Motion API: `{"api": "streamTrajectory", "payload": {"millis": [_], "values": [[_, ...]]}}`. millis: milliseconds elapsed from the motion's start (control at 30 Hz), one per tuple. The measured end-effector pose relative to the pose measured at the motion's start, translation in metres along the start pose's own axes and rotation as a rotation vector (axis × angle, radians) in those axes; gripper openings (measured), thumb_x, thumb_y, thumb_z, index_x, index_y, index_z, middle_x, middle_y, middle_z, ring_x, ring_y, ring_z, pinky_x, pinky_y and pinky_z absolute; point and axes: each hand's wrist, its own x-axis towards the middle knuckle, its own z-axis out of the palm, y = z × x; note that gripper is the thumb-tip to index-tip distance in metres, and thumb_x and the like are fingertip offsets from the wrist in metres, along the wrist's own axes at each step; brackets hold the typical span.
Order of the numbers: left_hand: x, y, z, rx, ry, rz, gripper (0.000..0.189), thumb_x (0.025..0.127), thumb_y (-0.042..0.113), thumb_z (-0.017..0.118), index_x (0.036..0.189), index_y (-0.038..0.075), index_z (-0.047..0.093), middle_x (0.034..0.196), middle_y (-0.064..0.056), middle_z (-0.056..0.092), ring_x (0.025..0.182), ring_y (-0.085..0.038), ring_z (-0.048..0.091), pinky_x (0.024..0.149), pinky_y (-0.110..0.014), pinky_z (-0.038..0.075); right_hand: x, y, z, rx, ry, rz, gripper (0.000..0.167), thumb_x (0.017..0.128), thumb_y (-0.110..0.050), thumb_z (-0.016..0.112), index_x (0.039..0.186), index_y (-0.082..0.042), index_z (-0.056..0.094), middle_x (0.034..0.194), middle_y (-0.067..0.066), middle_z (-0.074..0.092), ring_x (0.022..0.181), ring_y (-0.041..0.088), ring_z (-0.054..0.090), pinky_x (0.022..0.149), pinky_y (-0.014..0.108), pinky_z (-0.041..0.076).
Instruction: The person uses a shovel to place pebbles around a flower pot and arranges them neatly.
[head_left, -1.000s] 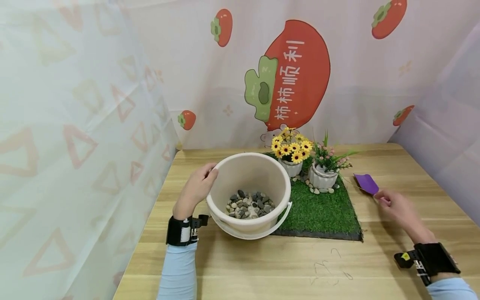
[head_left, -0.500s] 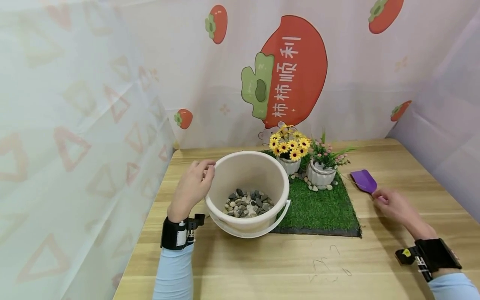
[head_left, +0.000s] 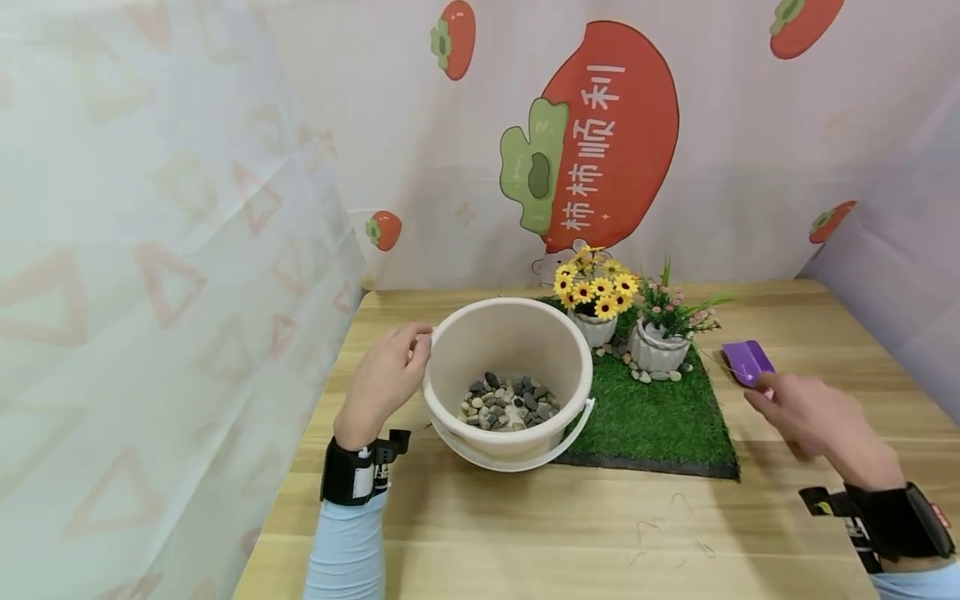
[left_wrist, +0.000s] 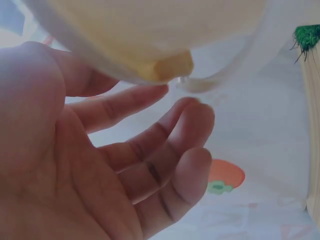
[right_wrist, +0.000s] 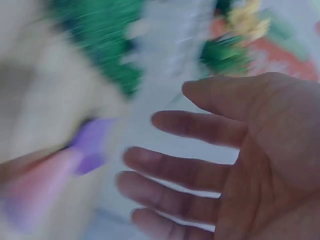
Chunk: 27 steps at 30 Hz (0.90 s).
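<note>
A beige bucket (head_left: 510, 325) stands at the middle left of the table, with grey and tan pebbles (head_left: 506, 404) on its bottom. At its left rim is my left hand (head_left: 384, 379), its fingers loosely bent and not wrapped around the rim; whether the fingertips touch it I cannot tell. In the left wrist view the bucket's edge (left_wrist: 150, 40) hides the thumb tip. My right hand (head_left: 828, 425) hovers over a small shovel with a purple blade (head_left: 747, 362) and a pinkish handle (right_wrist: 42, 185). In the right wrist view the fingers are spread and hold nothing.
Right of the bucket lies an artificial grass mat (head_left: 652, 429). On it stand a pot of yellow flowers (head_left: 596, 329) and a white pot with pink flowers (head_left: 658, 350), ringed by pebbles. Thin loose strands (head_left: 652, 533) lie near the table's front.
My right hand has let go of the shovel's handle and drawn back to the right, the shovel lying on the table. My left hand stays by the bucket's rim.
</note>
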Motion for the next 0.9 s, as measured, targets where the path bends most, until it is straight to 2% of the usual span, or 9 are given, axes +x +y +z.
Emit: {"api": "streamTrajectory", "payload": {"millis": [133,200,300,367,400,533,633,700,900], "values": [[-0.006,0.003,-0.002,0.015,-0.008,0.003,0.04,0.105,0.033,0.038,0.13,0.011,0.061,0.113,-0.007,0.069,0.103,-0.024,0.064,0.084,-0.043,0.052,-0.002,-0.044,-0.024,-0.08,0.135,-0.017,0.04,0.105,-0.043,0.034,0.085,-0.014,0.054,0.062,0.001,0.039,0.054,0.016,0.038,0.051,0.032,0.02],[-0.009,0.004,-0.003,0.012,-0.008,0.002,0.041,0.105,0.033,0.038,0.131,0.01,0.059,0.108,-0.006,0.071,0.098,-0.023,0.065,0.08,-0.041,0.052,0.001,-0.066,-0.034,-0.105,0.18,-0.061,0.035,0.105,-0.037,0.037,0.094,-0.013,0.059,0.068,0.003,0.047,0.057,0.017,0.04,0.051,0.033,0.019],[-0.013,0.006,-0.005,0.008,0.015,-0.006,0.041,0.105,0.034,0.039,0.133,0.011,0.057,0.104,-0.006,0.072,0.09,-0.022,0.067,0.076,-0.04,0.053,0.011,-0.096,-0.042,-0.131,0.183,-0.167,0.03,0.105,-0.029,0.042,0.113,-0.007,0.061,0.084,0.008,0.063,0.067,0.02,0.054,0.053,0.032,0.029],[-0.015,0.006,-0.006,0.015,0.038,-0.014,0.04,0.105,0.033,0.04,0.134,0.01,0.055,0.104,-0.008,0.072,0.088,-0.022,0.067,0.074,-0.04,0.053,0.02,-0.113,-0.044,-0.163,0.187,-0.226,0.038,0.104,-0.028,0.047,0.132,-0.005,0.054,0.095,0.012,0.067,0.077,0.025,0.062,0.055,0.032,0.036],[-0.016,0.006,-0.007,0.022,0.05,-0.019,0.041,0.105,0.033,0.04,0.135,0.009,0.055,0.104,-0.008,0.072,0.088,-0.023,0.067,0.075,-0.04,0.053,0.024,-0.12,-0.045,-0.172,0.193,-0.256,0.04,0.103,-0.027,0.049,0.135,-0.004,0.052,0.098,0.013,0.067,0.081,0.027,0.064,0.057,0.033,0.039],[-0.017,0.009,-0.006,0.035,0.084,-0.079,0.043,0.104,0.035,0.04,0.135,0.008,0.054,0.105,-0.009,0.072,0.09,-0.025,0.068,0.076,-0.042,0.053,0.035,-0.148,-0.046,-0.19,0.23,-0.321,0.048,0.102,-0.03,0.051,0.144,-0.006,0.043,0.093,0.011,0.065,0.072,0.023,0.06,0.053,0.032,0.032],[-0.021,0.012,-0.006,0.044,0.102,-0.124,0.045,0.103,0.039,0.041,0.132,0.008,0.056,0.101,-0.007,0.075,0.088,-0.025,0.071,0.073,-0.042,0.053,0.042,-0.166,-0.045,-0.145,0.254,-0.362,0.048,0.103,-0.032,0.05,0.144,-0.008,0.043,0.092,0.008,0.066,0.067,0.019,0.057,0.052,0.03,0.029],[-0.024,0.014,-0.006,0.057,0.109,-0.136,0.045,0.103,0.041,0.041,0.13,0.009,0.057,0.096,-0.006,0.076,0.085,-0.025,0.072,0.069,-0.041,0.053,0.048,-0.175,-0.043,-0.098,0.258,-0.374,0.046,0.104,-0.034,0.047,0.141,-0.007,0.046,0.092,0.009,0.067,0.07,0.02,0.058,0.054,0.031,0.033],[-0.027,0.021,-0.001,0.084,0.071,-0.131,0.045,0.1,0.041,0.046,0.127,0.006,0.06,0.091,-0.008,0.077,0.08,-0.027,0.072,0.061,-0.038,0.051,0.064,-0.188,-0.029,0.059,0.165,-0.375,0.048,0.105,-0.04,0.043,0.138,-0.007,0.052,0.09,0.008,0.069,0.072,0.017,0.06,0.065,0.034,0.041]]}}
